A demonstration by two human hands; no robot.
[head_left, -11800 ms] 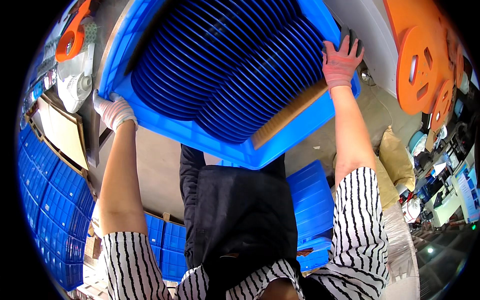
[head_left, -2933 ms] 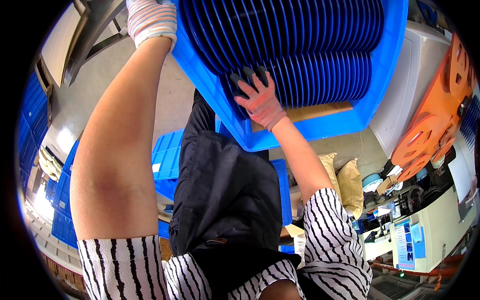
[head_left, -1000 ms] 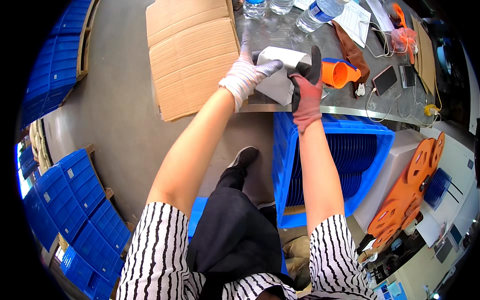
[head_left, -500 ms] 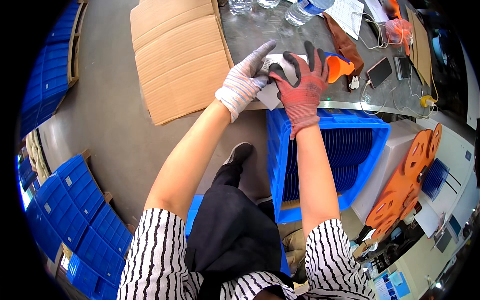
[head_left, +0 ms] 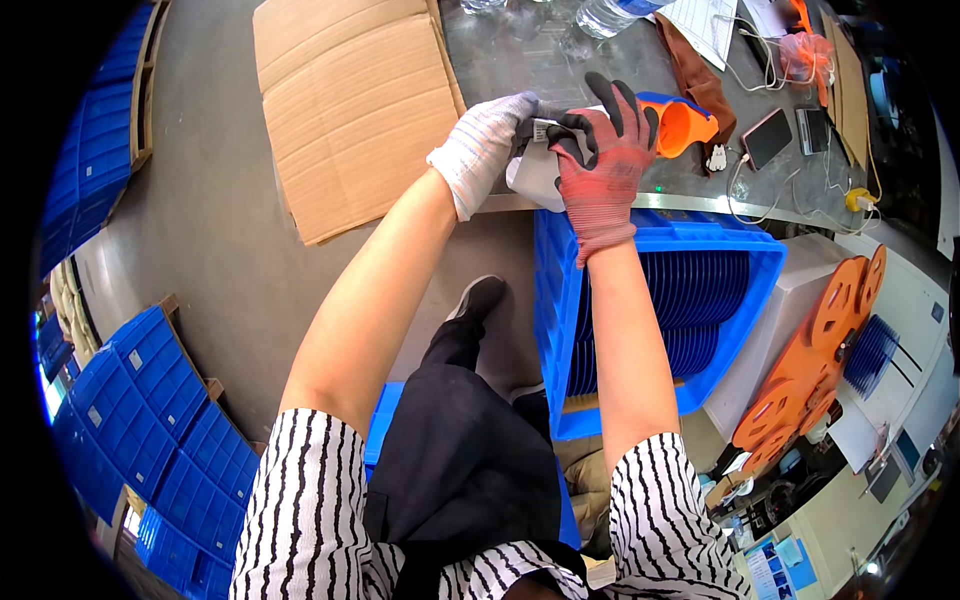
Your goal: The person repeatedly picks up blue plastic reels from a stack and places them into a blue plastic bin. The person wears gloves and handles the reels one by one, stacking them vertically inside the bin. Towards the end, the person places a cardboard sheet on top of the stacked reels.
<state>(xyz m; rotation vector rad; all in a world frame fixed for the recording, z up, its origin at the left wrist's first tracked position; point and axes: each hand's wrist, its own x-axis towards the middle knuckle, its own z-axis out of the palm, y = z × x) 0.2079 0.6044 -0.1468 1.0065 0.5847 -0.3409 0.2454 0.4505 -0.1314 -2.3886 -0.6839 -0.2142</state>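
My left hand (head_left: 480, 145), in a white striped glove with grey fingertips, is closed on the left end of a white piece of paper (head_left: 535, 178) with small dark print, perhaps a label sheet. At the paper's right upper edge, the thumb and forefinger of my right hand (head_left: 605, 170), in a red glove with black fingertips, pinch together. Its other fingers stand raised and spread. The paper is held at the edge of a grey table (head_left: 510, 60), and part of it is hidden behind the gloves. Just right of my right hand lies an orange hollow thing (head_left: 682, 128) with a blue edge.
Flattened cardboard (head_left: 360, 110) lies at the left. A blue crate (head_left: 768, 290) holding several dark discs (head_left: 695, 285) on edge stands below the table. Rightward are a phone (head_left: 767, 139), cables and a brown cloth (head_left: 690, 75); water bottles (head_left: 604, 16) stand at the far edge.
My left fingers, stretched out before, have curled in around the paper. The paper has turned and bent, and its lower corner has risen. My right hand stays near the same place.
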